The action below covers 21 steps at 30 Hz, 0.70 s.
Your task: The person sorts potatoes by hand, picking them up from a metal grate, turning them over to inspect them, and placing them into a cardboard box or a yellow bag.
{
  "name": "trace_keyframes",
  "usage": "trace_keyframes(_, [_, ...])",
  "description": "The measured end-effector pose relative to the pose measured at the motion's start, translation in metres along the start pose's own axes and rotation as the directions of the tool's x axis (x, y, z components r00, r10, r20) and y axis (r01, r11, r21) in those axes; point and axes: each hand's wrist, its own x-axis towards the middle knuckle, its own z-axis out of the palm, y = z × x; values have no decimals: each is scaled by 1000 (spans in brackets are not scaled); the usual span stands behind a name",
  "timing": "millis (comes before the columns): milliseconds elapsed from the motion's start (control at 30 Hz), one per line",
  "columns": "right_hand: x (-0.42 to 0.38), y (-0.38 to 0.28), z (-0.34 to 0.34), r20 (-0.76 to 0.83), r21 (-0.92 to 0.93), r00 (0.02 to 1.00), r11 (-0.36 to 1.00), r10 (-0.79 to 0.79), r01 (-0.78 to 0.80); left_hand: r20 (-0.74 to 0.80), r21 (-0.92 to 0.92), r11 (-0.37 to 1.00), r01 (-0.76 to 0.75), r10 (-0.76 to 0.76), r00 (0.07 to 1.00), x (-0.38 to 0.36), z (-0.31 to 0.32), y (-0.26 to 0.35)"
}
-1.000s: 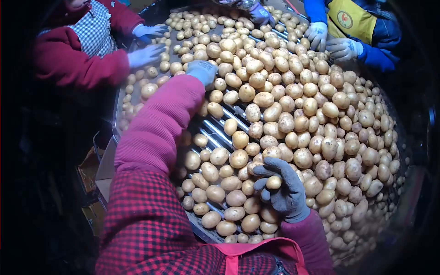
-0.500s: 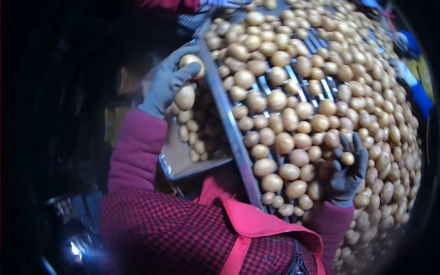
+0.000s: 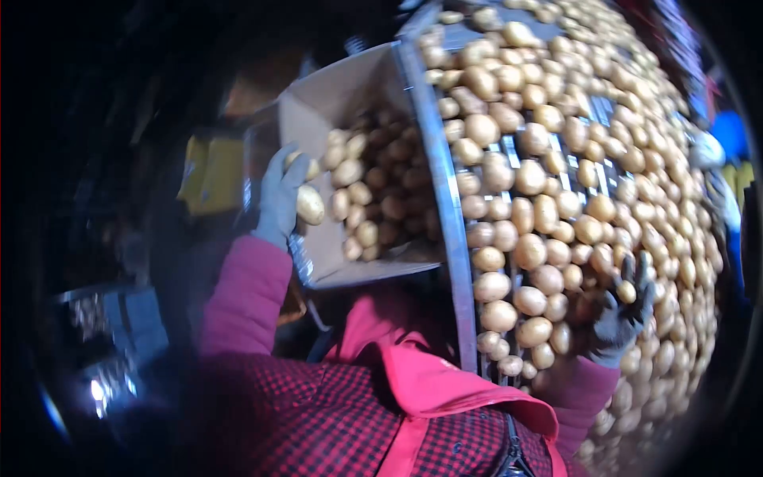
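Note:
My left hand (image 3: 280, 195), in a grey glove, is at the left side of a cardboard box (image 3: 306, 119). It is closed around a pale potato (image 3: 310, 205), and a second one partly shows by the fingertips. Inside the box lies a heap of potatoes (image 3: 393, 163), partly in shadow. Over the sorting table, my right hand (image 3: 620, 322) has its palm turned up and fingers curled about a small potato (image 3: 626, 292). Many loose potatoes (image 3: 531, 253) surround that hand.
A metal rail (image 3: 447, 191) edges the table beside the box. Slatted bars (image 3: 568, 163) show between the potatoes. A yellow container (image 3: 211, 175) stands at left. Across the table, another person's gloved hand (image 3: 706, 149) and blue sleeve appear, blurred.
The view has shifted, bringing more of the box into sight. My left hand has moved from beside the rail to the box's far left side, still holding potatoes. My right hand keeps the small potato.

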Motion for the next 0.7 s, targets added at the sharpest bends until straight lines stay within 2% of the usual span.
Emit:
trace_keyframes(33, [0,-2,-11,103,171,993,982,59,-76,-50,38,989,-141,143,989,21,11,-26])
trace_keyframes(67, [0,-2,-2,68,176,996,982,58,-70,24,-171,985,-17,22,999,13,36,-5])
trace_keyframes(133, [0,-1,10,11,194,997,978,80,-80,111,206,972,-116,95,989,12,67,12])
trace_keyframes(167, [-3,5,15,-89,79,996,997,-7,14,185,264,873,-411,372,909,8,86,11])
trace_keyframes(200, [-4,6,21,-108,8,993,999,-45,46,242,304,685,-662,617,749,4,105,11])
trace_keyframes(233, [-5,7,28,-127,-65,988,995,-83,75,358,282,612,-739,648,672,-6,126,28])
trace_keyframes(267, [-6,8,32,-93,-212,986,970,-138,115,470,249,534,-808,663,583,-18,147,50])
trace_keyframes(333, [-8,10,42,-24,-487,969,849,-246,204,582,159,315,-935,735,347,-16,198,79])
trace_keyframes(400, [-7,5,39,-52,-360,989,926,-139,111,662,224,174,-959,695,281,-1,253,99])
trace_keyframes(467, [-7,7,35,-12,-415,989,900,-150,132,729,364,-28,-931,631,266,28,297,113])
trace_keyframes(533, [-7,5,41,-12,-368,992,923,-122,109,828,411,-155,-898,475,297,60,329,118])
trace_keyframes(567, [-6,2,39,-68,-68,998,997,18,-22,825,437,-148,-887,459,330,66,343,120])
trace_keyframes(600, [-6,1,40,-34,-87,999,996,-1,-2,773,420,-203,-885,591,231,76,357,108])
trace_keyframes(667, [-5,4,35,-2,-255,998,965,-66,63,671,516,-150,-843,683,289,81,386,84])
trace_keyframes(700, [-5,5,33,8,-306,997,949,-83,81,718,525,-78,-848,576,391,61,382,96])
